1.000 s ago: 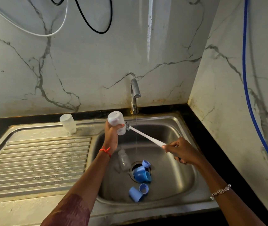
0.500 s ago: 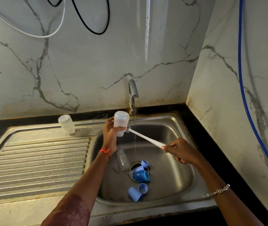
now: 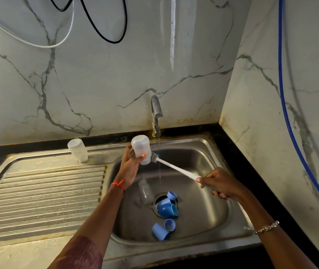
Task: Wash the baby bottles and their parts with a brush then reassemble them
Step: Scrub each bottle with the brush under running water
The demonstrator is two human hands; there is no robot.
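My left hand [image 3: 128,167] grips a cloudy white baby bottle [image 3: 140,149], held mouth-down over the sink basin [image 3: 203,200]. My right hand [image 3: 220,184] grips the handle of a white bottle brush [image 3: 174,167]; its bristle head lies against the bottle's lower side, outside it. A second white bottle [image 3: 77,150] stands upside down on the sink's back ledge. A clear bottle [image 3: 145,192] lies in the basin. Several blue caps and rings [image 3: 165,208] sit around the drain, and two more blue parts [image 3: 161,231] lie nearer the front.
A thin stream of water runs from the tap [image 3: 156,113] just right of the held bottle. The ribbed steel drainboard [image 3: 44,193] stretches to the left. Marble walls close in behind and at the right, with cables hanging and a blue hose [image 3: 288,121].
The camera has tilted, so the scene sits a little higher in view. The bottle has turned more upright in my left hand; more of the brush's bristle head shows beside it.
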